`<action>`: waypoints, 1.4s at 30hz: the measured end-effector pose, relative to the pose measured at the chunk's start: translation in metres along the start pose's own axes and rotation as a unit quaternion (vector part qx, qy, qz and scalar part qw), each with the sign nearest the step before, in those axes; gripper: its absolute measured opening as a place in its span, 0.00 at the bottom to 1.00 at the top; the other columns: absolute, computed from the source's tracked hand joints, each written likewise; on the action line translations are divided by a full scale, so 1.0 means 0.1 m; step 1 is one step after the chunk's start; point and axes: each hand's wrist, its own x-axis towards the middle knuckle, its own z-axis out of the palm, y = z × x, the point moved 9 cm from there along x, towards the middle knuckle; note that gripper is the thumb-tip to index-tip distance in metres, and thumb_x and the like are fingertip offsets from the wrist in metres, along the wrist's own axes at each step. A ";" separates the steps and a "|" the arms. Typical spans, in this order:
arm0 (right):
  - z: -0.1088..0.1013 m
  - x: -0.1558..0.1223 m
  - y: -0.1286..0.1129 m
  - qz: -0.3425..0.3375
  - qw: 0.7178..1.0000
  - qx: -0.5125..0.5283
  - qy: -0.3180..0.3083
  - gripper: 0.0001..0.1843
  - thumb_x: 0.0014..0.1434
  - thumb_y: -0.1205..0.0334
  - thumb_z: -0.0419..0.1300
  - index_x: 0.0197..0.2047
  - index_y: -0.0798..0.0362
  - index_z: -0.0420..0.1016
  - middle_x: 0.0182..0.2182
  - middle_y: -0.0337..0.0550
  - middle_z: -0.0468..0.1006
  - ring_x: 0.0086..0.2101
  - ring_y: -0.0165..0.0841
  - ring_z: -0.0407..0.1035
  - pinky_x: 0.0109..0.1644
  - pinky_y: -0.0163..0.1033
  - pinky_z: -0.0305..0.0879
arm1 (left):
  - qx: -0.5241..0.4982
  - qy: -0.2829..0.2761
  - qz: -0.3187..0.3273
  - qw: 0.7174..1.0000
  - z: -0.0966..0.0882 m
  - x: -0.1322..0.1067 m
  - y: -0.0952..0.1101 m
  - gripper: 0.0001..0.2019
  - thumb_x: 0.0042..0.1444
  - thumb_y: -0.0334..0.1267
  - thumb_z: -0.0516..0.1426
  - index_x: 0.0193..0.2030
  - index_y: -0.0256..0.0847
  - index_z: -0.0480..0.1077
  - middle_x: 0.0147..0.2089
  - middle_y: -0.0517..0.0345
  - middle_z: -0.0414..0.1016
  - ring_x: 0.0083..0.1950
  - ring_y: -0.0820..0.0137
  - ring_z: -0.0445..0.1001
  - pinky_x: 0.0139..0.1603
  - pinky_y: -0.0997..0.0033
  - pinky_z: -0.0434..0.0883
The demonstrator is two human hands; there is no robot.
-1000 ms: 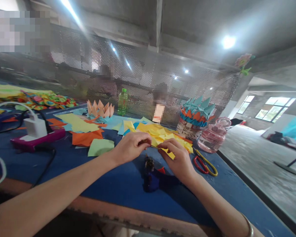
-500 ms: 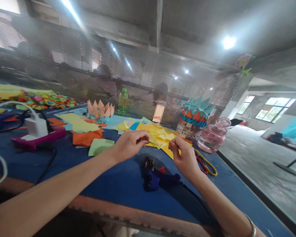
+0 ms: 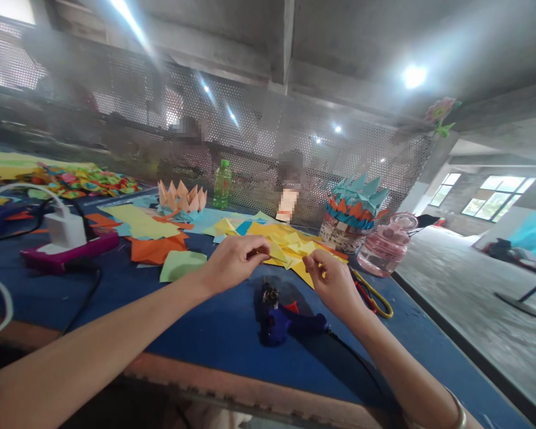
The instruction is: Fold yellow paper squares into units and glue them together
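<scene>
My left hand (image 3: 239, 261) is closed in a pinch on a small folded piece of yellow paper (image 3: 277, 252), whose tip points right. A short gap away, my right hand (image 3: 336, 285) has thumb and forefinger pressed together; whatever may be between them is too small to make out. Behind both hands spreads a heap of folded yellow paper (image 3: 297, 237). Below them a dark blue glue gun (image 3: 279, 326) lies on the blue table (image 3: 214, 339), its nozzle end dark and dirty. Red and yellow scissors handles (image 3: 379, 295) stick out beside my right wrist.
Left of my hands lie green paper (image 3: 184, 266), orange paper (image 3: 158, 248) and a purple power strip (image 3: 71, 253) with a white charger. Behind stand a peach paper flower (image 3: 183, 199), a green bottle (image 3: 223, 185), a paper-decorated pot (image 3: 346, 232) and a pink bottle (image 3: 386, 247).
My right hand has shifted very slightly left, towards the piece in my left hand. My left hand and the things on the table stay where they were.
</scene>
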 end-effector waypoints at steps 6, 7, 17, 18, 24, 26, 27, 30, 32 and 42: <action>0.15 0.00 0.08 0.034 0.997 -0.003 -0.065 0.20 0.63 0.53 0.54 0.23 0.53 0.65 0.21 0.38 0.67 0.25 0.31 0.60 0.30 0.36 0.51 | 0.005 0.002 0.006 1.000 0.00 0.00 0.00 0.05 0.55 0.26 0.60 0.33 0.38 0.71 0.35 0.59 0.80 0.34 0.72 0.76 0.36 0.75 0.67; 0.17 -0.01 0.07 0.036 0.996 0.002 -0.086 0.24 0.64 0.50 0.53 0.20 0.53 0.63 0.18 0.38 0.64 0.23 0.31 0.58 0.29 0.36 0.50 | 0.005 0.002 0.007 1.000 0.00 0.00 0.00 0.05 0.54 0.25 0.60 0.33 0.39 0.71 0.35 0.59 0.80 0.34 0.72 0.76 0.36 0.76 0.67; 0.01 -0.42 -0.63 -0.080 0.813 0.294 -0.495 0.31 0.48 0.45 0.72 0.51 0.51 0.75 0.49 0.44 0.76 0.49 0.37 0.69 0.56 0.39 0.62 | 0.000 0.004 0.001 1.000 0.00 -0.01 -0.03 0.05 0.55 0.26 0.60 0.33 0.38 0.71 0.36 0.59 0.79 0.32 0.73 0.74 0.35 0.76 0.67; 0.03 -0.39 -0.57 -0.063 0.832 0.275 -0.477 0.32 0.47 0.45 0.72 0.52 0.50 0.75 0.50 0.43 0.76 0.50 0.37 0.69 0.57 0.40 0.61 | 0.000 0.004 0.000 1.000 0.00 -0.01 -0.03 0.05 0.55 0.26 0.60 0.33 0.38 0.71 0.35 0.59 0.79 0.32 0.74 0.74 0.34 0.77 0.67; 0.42 -0.34 -0.16 0.005 0.914 0.051 -0.403 0.41 0.41 0.43 0.73 0.54 0.54 0.71 0.51 0.50 0.73 0.49 0.45 0.68 0.53 0.48 0.63 | 0.005 0.007 0.002 1.000 0.00 -0.01 -0.04 0.05 0.54 0.25 0.60 0.33 0.38 0.71 0.35 0.60 0.79 0.32 0.74 0.74 0.33 0.76 0.67; 0.51 -0.38 -0.19 -0.013 0.912 0.037 -0.408 0.37 0.41 0.45 0.74 0.51 0.54 0.72 0.47 0.48 0.74 0.45 0.44 0.69 0.47 0.45 0.66 | 0.007 0.007 0.003 1.000 0.00 0.00 -0.03 0.04 0.54 0.26 0.60 0.33 0.38 0.72 0.35 0.60 0.79 0.32 0.74 0.74 0.34 0.76 0.67; 0.53 -0.40 -0.21 -0.019 0.911 0.037 -0.411 0.34 0.42 0.47 0.74 0.49 0.54 0.72 0.44 0.47 0.75 0.42 0.42 0.70 0.44 0.43 0.66 | 0.008 0.007 0.004 1.000 0.00 0.00 -0.03 0.04 0.54 0.26 0.60 0.33 0.38 0.72 0.34 0.60 0.79 0.32 0.74 0.74 0.34 0.75 0.67; 0.50 -0.41 -0.23 -0.015 0.913 0.034 -0.407 0.27 0.44 0.53 0.73 0.45 0.53 0.73 0.39 0.42 0.76 0.37 0.39 0.70 0.38 0.39 0.63 | 0.009 0.007 0.004 1.000 -0.01 0.00 -0.03 0.03 0.55 0.27 0.60 0.33 0.38 0.72 0.34 0.59 0.79 0.31 0.73 0.74 0.34 0.75 0.68; 0.42 -0.39 -0.23 -0.007 0.917 0.033 -0.398 0.22 0.45 0.60 0.71 0.44 0.53 0.74 0.38 0.41 0.77 0.36 0.37 0.69 0.37 0.38 0.62 | 0.010 0.007 0.003 1.000 -0.01 0.00 -0.04 0.03 0.55 0.28 0.59 0.33 0.38 0.72 0.33 0.59 0.79 0.31 0.73 0.74 0.33 0.75 0.68; -0.06 -0.13 -0.15 0.047 0.925 0.258 -0.274 0.16 0.47 0.67 0.61 0.42 0.53 0.68 0.29 0.34 0.68 0.25 0.26 0.62 0.26 0.30 0.60 | 0.042 0.032 -0.002 0.999 -0.09 0.01 -0.09 0.04 0.55 0.27 0.58 0.32 0.39 0.72 0.31 0.61 0.78 0.30 0.73 0.74 0.32 0.76 0.67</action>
